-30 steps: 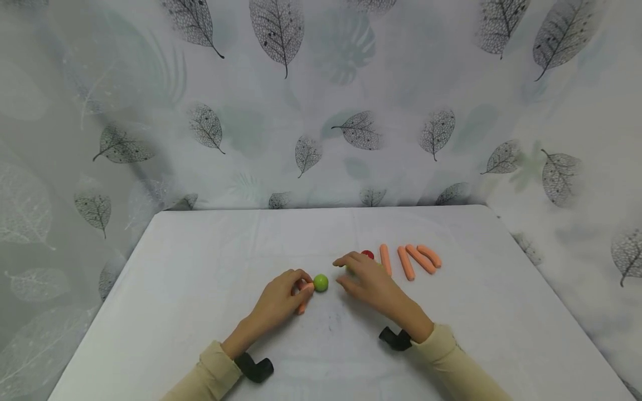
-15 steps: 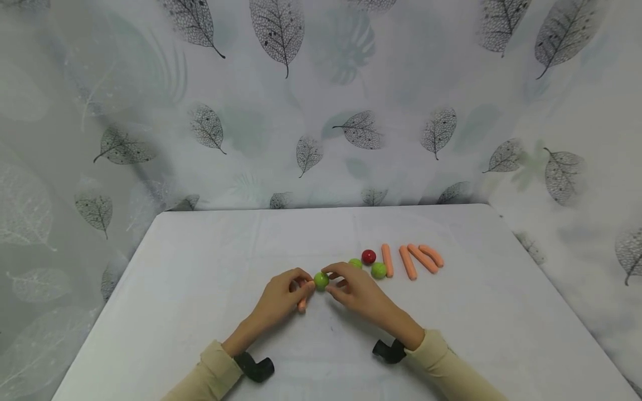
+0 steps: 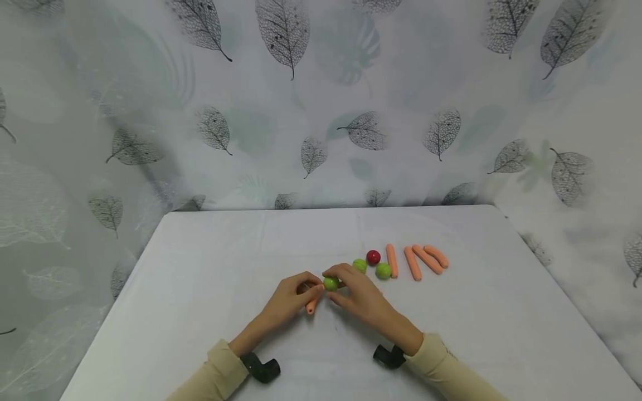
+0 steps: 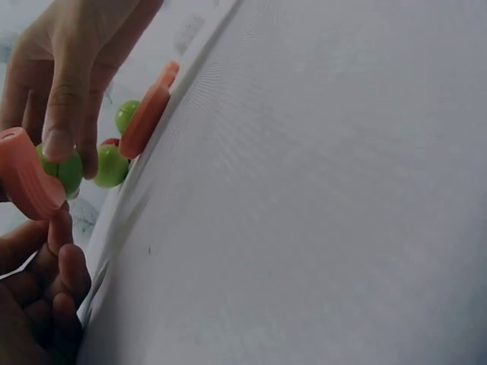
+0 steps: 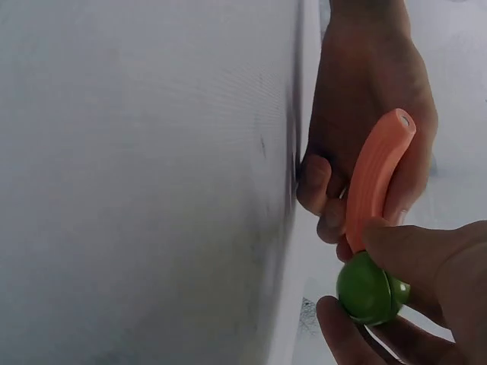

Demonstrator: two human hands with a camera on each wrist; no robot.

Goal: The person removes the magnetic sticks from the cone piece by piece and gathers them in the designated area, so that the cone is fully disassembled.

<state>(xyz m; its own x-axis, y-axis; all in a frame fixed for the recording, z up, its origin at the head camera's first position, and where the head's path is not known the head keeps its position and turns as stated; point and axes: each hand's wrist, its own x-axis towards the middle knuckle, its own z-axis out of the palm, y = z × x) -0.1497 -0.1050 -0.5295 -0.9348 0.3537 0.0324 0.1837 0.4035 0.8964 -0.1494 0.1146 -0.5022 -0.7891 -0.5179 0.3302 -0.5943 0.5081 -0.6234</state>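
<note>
In the head view my left hand (image 3: 296, 296) pinches a short, curved orange stick (image 3: 311, 306) just above the white table. A small round spot shows in the stick's end in the right wrist view. My right hand (image 3: 362, 292) holds a shiny green ball (image 3: 331, 284) between thumb and fingers. Ball (image 5: 368, 289) and stick (image 5: 377, 179) meet end on in the right wrist view. Whether they are joined I cannot tell. The left wrist view also has the ball (image 4: 67, 172) against the stick (image 4: 29, 173), partly behind the right fingertips.
On the white table (image 3: 225, 262), behind my right hand, lie a red ball (image 3: 373, 257) and two green balls, one (image 3: 383, 271) touching an upright-lying orange stick (image 3: 392, 260). Several more orange sticks (image 3: 427, 259) lie to the right. A leaf-patterned cloth (image 3: 321, 111) hangs behind.
My right hand has come left and down from above the other balls and taken hold of the green ball by the orange stick. My left hand keeps its pinch; the stick has tilted slightly.
</note>
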